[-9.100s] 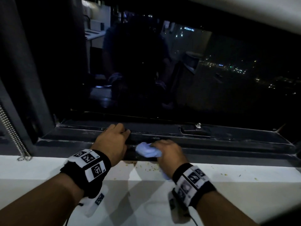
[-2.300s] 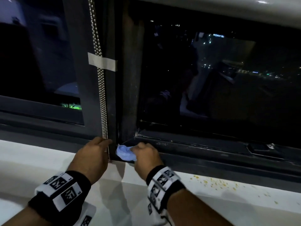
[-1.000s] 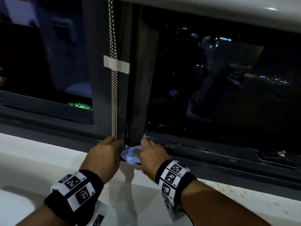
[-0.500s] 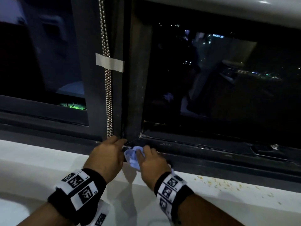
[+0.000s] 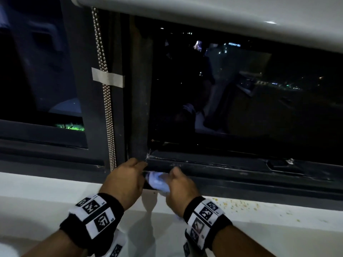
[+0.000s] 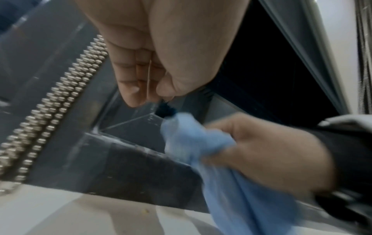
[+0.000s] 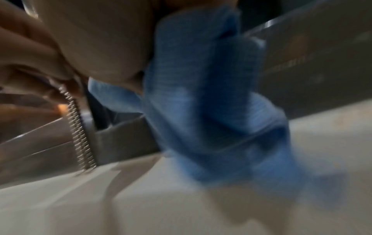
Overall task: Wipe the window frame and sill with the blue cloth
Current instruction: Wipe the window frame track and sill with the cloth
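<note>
The bunched blue cloth (image 5: 157,180) lies against the dark lower rail of the window frame (image 5: 222,175), just right of the vertical post (image 5: 137,108). My right hand (image 5: 172,175) grips it, fingers curled round the wad. In the left wrist view the cloth (image 6: 193,139) hangs down from that hand (image 6: 261,151) over the rail. It fills the blurred right wrist view (image 7: 201,95). My left hand (image 5: 137,165) holds nothing. Its straight fingertips (image 6: 132,95) touch the frame corner at the foot of the post. Below lies the white sill (image 5: 55,197).
A metal bead chain (image 5: 109,117) hangs down the post to the sill, under a strip of tape (image 5: 107,76). Yellowish crumbs (image 5: 237,203) dot the sill to the right. A latch (image 5: 278,163) sits on the rail further right. A white roller blind (image 5: 204,15) overhangs the glass.
Since the oldest frame both hands have moved left along the lower rail to the corner by the post. Over the last second the cloth stays at that corner, with small rubbing shifts.
</note>
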The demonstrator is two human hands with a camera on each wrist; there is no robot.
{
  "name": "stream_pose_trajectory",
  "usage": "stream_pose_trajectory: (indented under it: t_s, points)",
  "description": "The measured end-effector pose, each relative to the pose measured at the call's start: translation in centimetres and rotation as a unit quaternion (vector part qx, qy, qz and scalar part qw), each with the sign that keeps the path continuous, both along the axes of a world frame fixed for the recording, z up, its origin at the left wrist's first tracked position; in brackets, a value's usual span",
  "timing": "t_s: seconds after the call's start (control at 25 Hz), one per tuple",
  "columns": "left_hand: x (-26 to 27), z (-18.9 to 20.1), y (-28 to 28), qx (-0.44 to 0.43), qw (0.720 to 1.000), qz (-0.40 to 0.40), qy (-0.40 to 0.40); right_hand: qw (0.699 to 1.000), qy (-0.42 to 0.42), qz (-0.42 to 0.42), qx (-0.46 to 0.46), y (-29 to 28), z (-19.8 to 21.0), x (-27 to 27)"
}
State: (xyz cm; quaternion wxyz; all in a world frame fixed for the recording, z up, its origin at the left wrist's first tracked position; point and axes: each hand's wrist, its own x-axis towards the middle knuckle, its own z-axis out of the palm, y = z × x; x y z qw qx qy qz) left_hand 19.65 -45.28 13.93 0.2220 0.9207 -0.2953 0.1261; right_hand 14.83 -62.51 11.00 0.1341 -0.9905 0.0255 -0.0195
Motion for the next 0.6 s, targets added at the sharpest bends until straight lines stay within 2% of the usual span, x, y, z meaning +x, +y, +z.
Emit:
stream_pose_trajectory:
  t_s: [0.08, 0.16, 0.28, 0.4, 0.6]
  points:
    - [-0.5, 0.1, -0.6, 0.002, 1.0, -0.011, 0.012, 0.999, -0.028, -0.037, -0.004, -0.9, 0.2, 0.2]
    - [-1.0, 0.0, -1.1, 0.005, 0.999, -0.026, 0.024, 0.999, 0.004, -0.045, -0.027, -0.9, -0.6, -0.2]
    - [-1.5, -0.4, -1.7, -0.01, 0.998, -0.05, 0.037, 0.998, 0.041, -0.021, 0.034, -1.8, -0.8, -0.9]
    - [-2.1, -0.8, -2.7, -0.01, 0.995, -0.088, 0.053, 0.996, 0.009, -0.047, 0.077, -3.9, 0.3, -2.2]
    - [-3.6, -0.9, -5.6, -0.018, 0.993, -0.106, 0.055, 0.992, -0.007, -0.126, -0.019, -5.4, 0.3, -4.3]
